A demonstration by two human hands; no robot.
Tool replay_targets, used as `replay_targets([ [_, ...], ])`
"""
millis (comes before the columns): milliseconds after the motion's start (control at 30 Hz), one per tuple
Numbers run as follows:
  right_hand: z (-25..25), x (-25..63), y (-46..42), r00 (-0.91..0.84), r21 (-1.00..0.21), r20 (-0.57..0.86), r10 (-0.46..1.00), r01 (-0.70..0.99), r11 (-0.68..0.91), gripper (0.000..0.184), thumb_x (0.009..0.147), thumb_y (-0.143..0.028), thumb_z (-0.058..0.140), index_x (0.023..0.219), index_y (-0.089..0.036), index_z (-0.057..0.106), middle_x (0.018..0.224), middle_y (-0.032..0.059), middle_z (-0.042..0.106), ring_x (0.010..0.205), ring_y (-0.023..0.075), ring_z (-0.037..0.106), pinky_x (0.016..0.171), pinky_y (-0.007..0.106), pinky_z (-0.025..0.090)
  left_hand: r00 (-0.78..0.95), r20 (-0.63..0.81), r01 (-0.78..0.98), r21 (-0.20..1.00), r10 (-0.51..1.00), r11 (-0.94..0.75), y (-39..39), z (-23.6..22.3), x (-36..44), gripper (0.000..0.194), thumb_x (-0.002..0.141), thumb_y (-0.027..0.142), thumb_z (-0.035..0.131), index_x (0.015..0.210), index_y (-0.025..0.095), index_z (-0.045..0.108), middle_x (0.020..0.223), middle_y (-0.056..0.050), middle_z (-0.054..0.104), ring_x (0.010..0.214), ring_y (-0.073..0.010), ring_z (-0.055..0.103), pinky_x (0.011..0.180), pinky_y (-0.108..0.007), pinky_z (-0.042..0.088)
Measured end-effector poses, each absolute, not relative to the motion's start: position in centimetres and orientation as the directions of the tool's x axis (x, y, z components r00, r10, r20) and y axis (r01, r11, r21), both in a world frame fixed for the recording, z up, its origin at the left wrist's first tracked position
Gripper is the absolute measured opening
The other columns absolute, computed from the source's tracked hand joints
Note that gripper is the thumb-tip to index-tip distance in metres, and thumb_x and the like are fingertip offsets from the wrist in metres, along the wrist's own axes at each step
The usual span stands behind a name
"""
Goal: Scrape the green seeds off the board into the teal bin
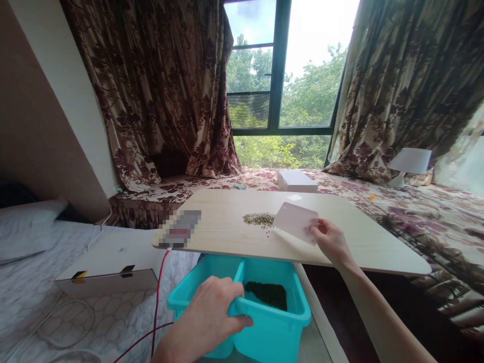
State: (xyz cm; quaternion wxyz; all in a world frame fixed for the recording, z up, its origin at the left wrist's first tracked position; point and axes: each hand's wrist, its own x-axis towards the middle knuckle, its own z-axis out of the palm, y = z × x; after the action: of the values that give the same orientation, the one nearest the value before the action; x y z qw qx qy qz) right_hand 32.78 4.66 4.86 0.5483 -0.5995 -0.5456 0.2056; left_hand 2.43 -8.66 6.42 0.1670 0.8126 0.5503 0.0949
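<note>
My left hand (214, 310) grips the near rim of a turquoise plastic bin (272, 333), close to its middle divider. The bin stands below the table's front edge, and its right compartment holds a layer of dark green grains (267, 294). Above the wooden tabletop (227, 237), my right hand (328, 236) pinches a thin white plastic scraper (295, 220) by its right end. The scraper is tilted, its left edge beside a small heap of greenish-brown grains (259, 219) on the tabletop. A few grains lie scattered just in front of the heap.
At the table's left end lies a blurred-out flat device (181, 229), with a red cable (161, 287) hanging down near it. A white box (113, 262) rests on the bed at left. Behind the table are another white box (297, 180) and a lamp (410, 161).
</note>
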Motion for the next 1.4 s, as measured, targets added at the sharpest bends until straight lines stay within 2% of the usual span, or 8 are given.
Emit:
replay_targets([
  [333,5.9,31.5,3.5,0.271,-0.914,0.307,0.912,0.352,0.203,0.028,0.066,-0.032,0.059,0.089,-0.016,0.065,0.076,0.0088,0.075,0.061,0.0194,0.067,0.046,0.026,0.047,0.367,-0.029,0.865,0.377,0.93,-0.33,-8.8,6.6,2.4,0.022,0.077,0.041,0.073,0.08,0.024,0.06,0.084,0.002,0.062,0.087,-0.0213,0.056,0.074,-0.031,0.039],
  [700,6.1,32.6,0.4,0.344,-0.933,0.273,0.898,0.321,0.161,0.025,0.065,-0.032,0.061,0.086,-0.019,0.063,0.072,0.0075,0.074,0.071,0.0244,0.07,0.053,0.03,0.051,0.375,-0.018,0.862,0.375,0.927,-0.342,-8.7,6.3,2.4,0.023,0.078,0.042,0.073,0.083,0.024,0.06,0.086,0.001,0.062,0.088,-0.0224,0.055,0.076,-0.034,0.039],
  [900,5.5,32.2,-0.2,0.303,-0.916,0.295,0.906,0.36,0.178,0.024,0.068,-0.034,0.06,0.086,-0.02,0.065,0.077,0.0068,0.075,0.076,0.0242,0.071,0.059,0.031,0.053,0.384,-0.014,0.858,0.376,0.923,-0.351,-8.6,6.4,2.6,0.023,0.079,0.043,0.071,0.083,0.024,0.06,0.086,0.001,0.062,0.088,-0.0221,0.054,0.076,-0.033,0.039],
  [1200,4.9,31.6,2.4,0.325,-0.895,0.329,0.886,0.407,0.183,0.03,0.066,-0.034,0.057,0.09,-0.017,0.064,0.079,0.0095,0.074,0.071,0.0225,0.069,0.057,0.031,0.051,0.382,-0.007,0.858,0.376,0.924,-0.351,-8.7,6.5,2.6,0.024,0.078,0.043,0.073,0.084,0.024,0.06,0.086,0.001,0.063,0.088,-0.0229,0.055,0.075,-0.033,0.039],
  [1400,4.1,32.1,3.7,0.332,-0.873,0.37,0.868,0.444,0.202,0.03,0.066,-0.034,0.057,0.089,-0.017,0.065,0.079,0.0089,0.075,0.075,0.0233,0.069,0.058,0.031,0.051,0.385,-0.013,0.864,0.357,0.923,-0.355,-8.6,6.5,2.5,0.024,0.08,0.046,0.069,0.084,0.024,0.061,0.086,0.001,0.062,0.088,-0.0218,0.055,0.075,-0.032,0.039],
])
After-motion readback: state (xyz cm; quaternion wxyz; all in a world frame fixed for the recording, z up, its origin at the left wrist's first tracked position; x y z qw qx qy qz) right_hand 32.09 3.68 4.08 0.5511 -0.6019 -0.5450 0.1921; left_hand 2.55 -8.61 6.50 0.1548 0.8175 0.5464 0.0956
